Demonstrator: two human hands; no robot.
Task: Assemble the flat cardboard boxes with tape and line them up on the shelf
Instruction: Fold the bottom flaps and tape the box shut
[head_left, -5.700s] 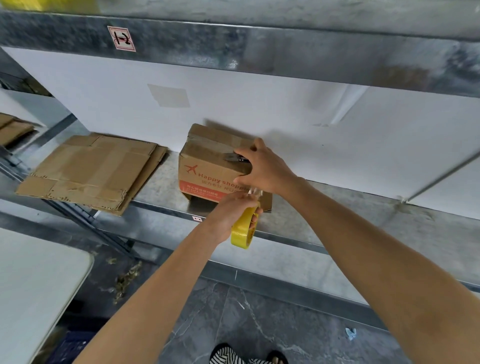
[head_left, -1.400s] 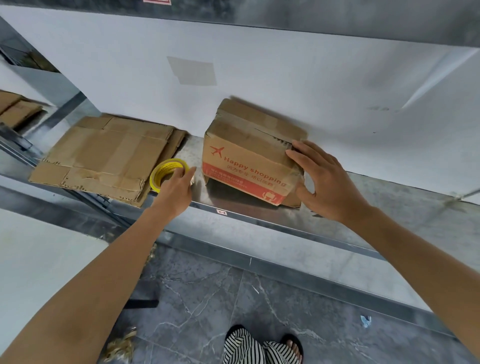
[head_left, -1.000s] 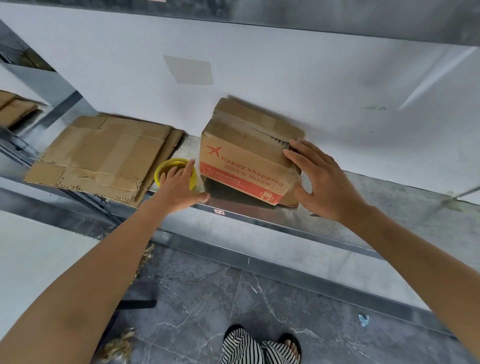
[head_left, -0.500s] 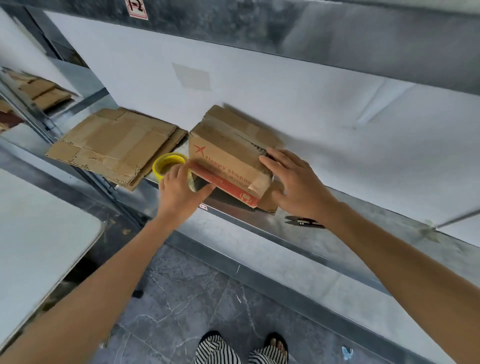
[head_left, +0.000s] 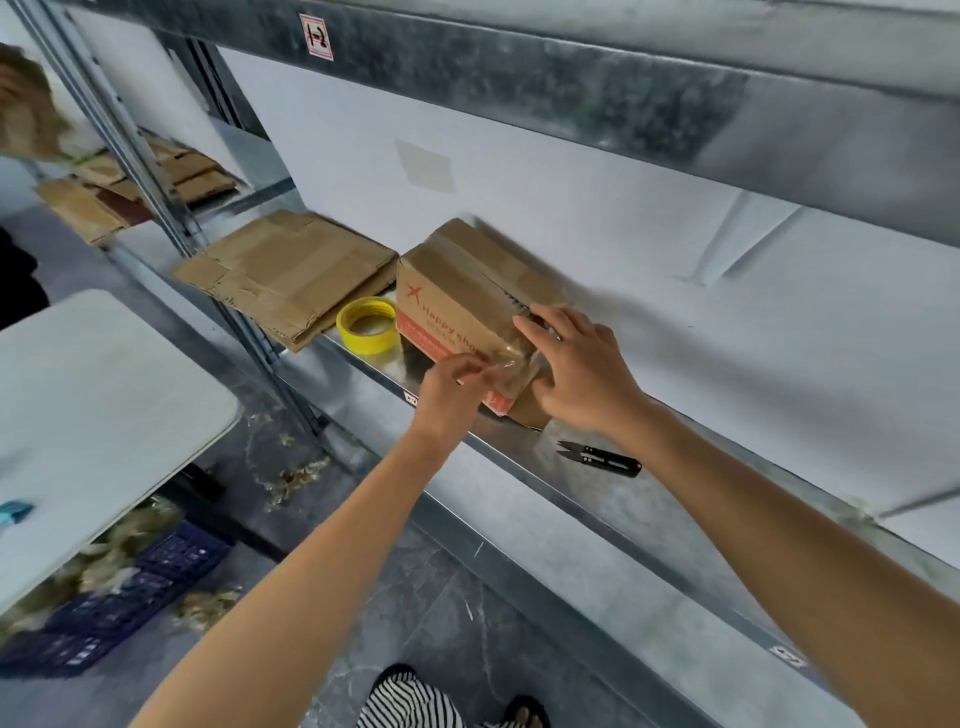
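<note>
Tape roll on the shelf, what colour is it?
Yellow. The tape roll lies flat beside the assembled box, clearest in the head view.

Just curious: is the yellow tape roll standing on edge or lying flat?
Lying flat: the yellow tape roll rests on the shelf with its hole facing up.

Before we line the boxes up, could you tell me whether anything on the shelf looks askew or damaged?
The assembled box sits slightly skewed to the shelf edge, a flap poking out beneath its near corner.
</note>
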